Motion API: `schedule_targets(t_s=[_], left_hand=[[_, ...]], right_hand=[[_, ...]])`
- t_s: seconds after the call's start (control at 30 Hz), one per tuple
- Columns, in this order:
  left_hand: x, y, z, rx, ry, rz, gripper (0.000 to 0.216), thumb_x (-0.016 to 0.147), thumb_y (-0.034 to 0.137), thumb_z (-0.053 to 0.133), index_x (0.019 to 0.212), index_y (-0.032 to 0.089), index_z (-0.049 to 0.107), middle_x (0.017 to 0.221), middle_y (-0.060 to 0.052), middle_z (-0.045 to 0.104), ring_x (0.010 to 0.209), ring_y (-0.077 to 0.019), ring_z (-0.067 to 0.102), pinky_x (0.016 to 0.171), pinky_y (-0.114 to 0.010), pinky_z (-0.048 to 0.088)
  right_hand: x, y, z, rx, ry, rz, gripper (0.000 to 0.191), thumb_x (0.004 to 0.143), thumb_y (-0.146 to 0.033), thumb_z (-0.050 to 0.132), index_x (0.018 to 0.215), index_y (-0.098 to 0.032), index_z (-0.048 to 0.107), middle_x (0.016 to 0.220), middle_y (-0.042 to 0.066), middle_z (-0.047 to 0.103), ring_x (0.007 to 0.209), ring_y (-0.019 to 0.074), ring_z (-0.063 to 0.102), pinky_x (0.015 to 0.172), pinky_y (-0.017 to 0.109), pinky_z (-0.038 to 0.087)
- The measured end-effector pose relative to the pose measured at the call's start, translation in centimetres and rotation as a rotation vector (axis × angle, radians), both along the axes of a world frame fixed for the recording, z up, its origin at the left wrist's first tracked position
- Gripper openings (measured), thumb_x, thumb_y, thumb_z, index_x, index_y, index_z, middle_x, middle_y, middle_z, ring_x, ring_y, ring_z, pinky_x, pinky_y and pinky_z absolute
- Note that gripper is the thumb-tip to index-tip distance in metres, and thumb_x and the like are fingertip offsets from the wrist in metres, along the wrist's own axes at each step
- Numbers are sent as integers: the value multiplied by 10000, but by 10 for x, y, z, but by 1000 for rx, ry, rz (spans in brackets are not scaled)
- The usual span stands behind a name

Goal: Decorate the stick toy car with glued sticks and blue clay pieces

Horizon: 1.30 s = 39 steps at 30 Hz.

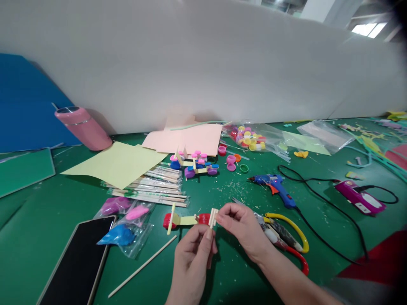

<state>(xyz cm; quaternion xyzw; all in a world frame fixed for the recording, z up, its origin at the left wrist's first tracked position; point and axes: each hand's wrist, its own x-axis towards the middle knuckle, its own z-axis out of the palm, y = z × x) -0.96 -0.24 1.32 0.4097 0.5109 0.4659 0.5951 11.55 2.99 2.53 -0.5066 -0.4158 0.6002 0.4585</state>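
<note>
My left hand (192, 258) and my right hand (242, 228) both pinch a small craft car (187, 220) held just above the green table (222, 271). The car has red bottle-cap wheels, a yellow paper body and wooden stick axles. My left thumb and fingers grip it from below, near the right red cap. My right fingertips press a short bundle of cut sticks (213, 217) at its right end. A loose wooden stick (143, 266) lies on the table to the left of my left hand.
Finished cap cars (197, 165) sit beyond wrapped chopsticks (155, 188). A blue glue gun (275, 186) with black cord and cutters (286, 237) lie right. A phone (79, 262), balloon bags (127, 224), yellow paper (117, 163), pink bottle (83, 127), cap bag (251, 137) and purple device (359, 197) surround.
</note>
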Motion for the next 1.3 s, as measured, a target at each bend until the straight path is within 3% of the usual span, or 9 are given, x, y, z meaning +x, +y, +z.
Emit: schedule_targets(t_s=[1.3], left_hand=[[1,2,-2,14,72,1,244,797,351,509,631,172,516,523,59,455,425,-63,347,410,-188,252]], right_hand=[[2,-2,-2,-6,5,35,254,669,-383,655,630,-140,590,530,-47,470,490,63,363,472,189,291]])
